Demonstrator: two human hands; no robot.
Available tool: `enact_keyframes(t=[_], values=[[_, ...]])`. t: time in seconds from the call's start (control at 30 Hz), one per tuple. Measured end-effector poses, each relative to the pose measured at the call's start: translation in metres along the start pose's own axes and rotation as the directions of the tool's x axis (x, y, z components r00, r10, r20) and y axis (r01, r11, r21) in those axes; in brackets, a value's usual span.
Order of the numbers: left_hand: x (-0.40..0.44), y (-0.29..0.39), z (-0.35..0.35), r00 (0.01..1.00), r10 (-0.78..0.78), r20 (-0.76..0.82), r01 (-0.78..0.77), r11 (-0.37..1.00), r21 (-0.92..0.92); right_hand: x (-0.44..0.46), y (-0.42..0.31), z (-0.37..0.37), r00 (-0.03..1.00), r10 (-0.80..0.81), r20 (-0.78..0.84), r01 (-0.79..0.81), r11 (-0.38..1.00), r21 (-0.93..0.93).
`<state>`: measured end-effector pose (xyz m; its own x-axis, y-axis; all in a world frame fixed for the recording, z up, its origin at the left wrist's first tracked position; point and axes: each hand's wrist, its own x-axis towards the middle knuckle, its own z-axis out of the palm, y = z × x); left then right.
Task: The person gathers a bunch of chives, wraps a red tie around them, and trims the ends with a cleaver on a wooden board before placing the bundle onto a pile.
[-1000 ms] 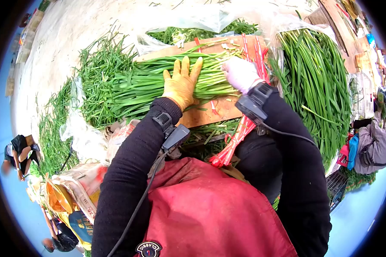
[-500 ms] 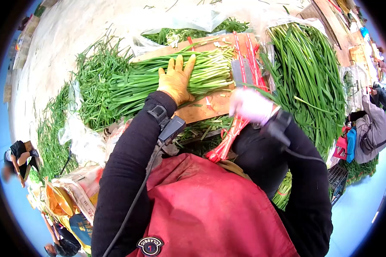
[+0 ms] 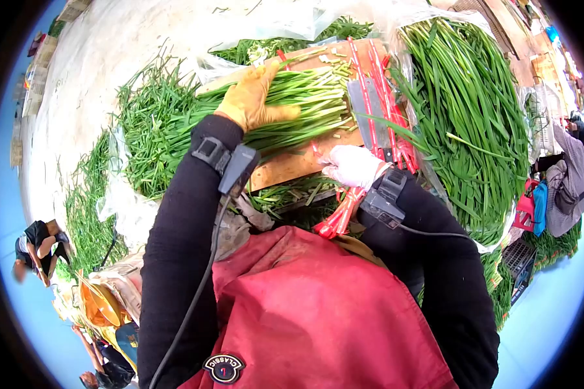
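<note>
My left hand [image 3: 253, 102], in an orange-yellow glove, lies over a bunch of garlic chives [image 3: 305, 97]. Its thumb is spread away from the fingers, which reach toward the bunch's far side near a red tie end. The pale stems point right on a brown board [image 3: 276, 175]. At the board's near edge, my right hand [image 3: 352, 163], in a pale pink glove, has its fingers pinched at the near end of a red tie [image 3: 316, 149] under the bunch. Beside it lie a wide grey blade [image 3: 368, 107] and long red ties [image 3: 386, 97].
A large heap of garlic chives [image 3: 464, 123] lies on plastic at the right. Loose greens [image 3: 156, 123] spread leftward. A bundle of red ties [image 3: 337, 217] hangs by my lap. Other people [image 3: 42, 249] are at the far left, near an orange container [image 3: 100, 303].
My left hand has shifted left and toward the bunch's far side, its fingers drawing closer together. My right hand has moved left from the red ties to the near tie end.
</note>
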<state>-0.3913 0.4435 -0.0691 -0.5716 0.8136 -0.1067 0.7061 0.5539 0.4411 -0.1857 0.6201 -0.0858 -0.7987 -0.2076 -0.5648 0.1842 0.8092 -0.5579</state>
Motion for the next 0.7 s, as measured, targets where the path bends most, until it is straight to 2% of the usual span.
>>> enact_keyframes(t=[0.03,0.13,0.17,0.23,0.37,0.43,0.5,0.57,0.6,0.7], values=[[0.017,-0.015,0.003,0.994,0.107,-0.039,-0.111,0.985,-0.135,0.001,0.0,0.002,1.0,0.003,-0.019,-0.003,1.0,0.011],[0.045,-0.033,0.008,0.999,0.03,0.015,-0.025,0.968,-0.249,0.005,-0.001,0.007,0.995,-0.01,-0.095,0.014,0.999,0.04],[0.054,-0.046,0.023,0.984,0.04,-0.175,-0.065,0.988,-0.142,0.009,-0.001,0.009,0.996,0.0,-0.089,0.009,0.995,0.099],[0.07,-0.059,0.03,0.987,-0.16,0.01,0.16,0.973,-0.164,0.013,-0.004,0.005,0.99,-0.069,-0.121,0.08,0.992,0.095],[0.089,-0.054,0.029,0.97,-0.24,0.03,0.24,0.971,0.002,0.018,-0.009,-0.002,0.997,-0.052,-0.062,0.062,0.983,0.173],[0.096,-0.052,0.028,0.973,-0.231,0.026,0.228,0.969,0.093,0.021,-0.004,0.001,0.987,-0.128,-0.095,0.141,0.978,0.155],[0.098,-0.051,0.026,0.98,-0.198,0.034,0.195,0.978,0.081,0.024,0.005,0.008,0.971,-0.208,-0.122,0.225,0.962,0.156],[0.096,-0.056,0.025,0.976,-0.216,0.034,0.212,0.974,0.084,0.019,-0.007,-0.007,0.998,-0.061,-0.015,0.063,0.981,0.185],[0.097,-0.072,0.028,0.988,-0.138,0.072,0.128,0.983,0.131,0.019,-0.012,-0.012,0.999,0.009,0.037,-0.016,0.981,0.194],[0.085,-0.076,0.023,0.981,-0.156,0.116,0.164,0.984,-0.066,0.03,0.006,0.005,0.997,-0.08,-0.014,0.081,0.978,0.193]])
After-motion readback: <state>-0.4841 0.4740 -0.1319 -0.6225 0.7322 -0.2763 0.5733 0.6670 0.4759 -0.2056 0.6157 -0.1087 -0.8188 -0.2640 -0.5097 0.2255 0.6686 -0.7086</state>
